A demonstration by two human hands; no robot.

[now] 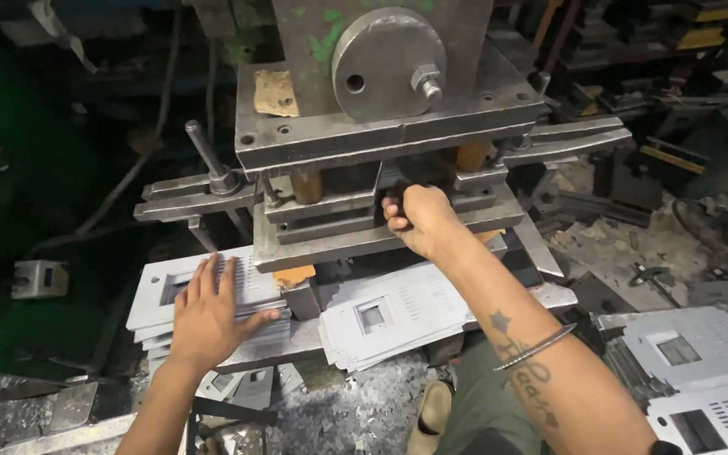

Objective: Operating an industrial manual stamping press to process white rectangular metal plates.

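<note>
Here the left hand [210, 313] lies flat and open, fingers spread, palm down on the top sheet of a stack of pale grey punched metal plates [155, 303] at the left front of a heavy steel press [381, 126]. Each plate shows a square window and rows of small slots. The right hand [419, 217] reaches forward into the gap between the press's upper block and its lower die bed [330, 244], its fingers curled shut around something dark there; what it grips is hidden by the knuckles and the shadow, possibly a plate edge or a part of the tool, and I cannot tell which. A thin metal bangle [535, 347] sits around the right forearm. Just below that hand, a second stack of the same plates [393, 316] rests fanned and slightly untidy on the front ledge of the press, near but apart from the left stack. More plates of this kind [701, 345] lie well off to the right. A round steel disc with a bolt [389, 63] fronts the press head, and metal scraps [364, 404] litter the floor beneath.
</note>
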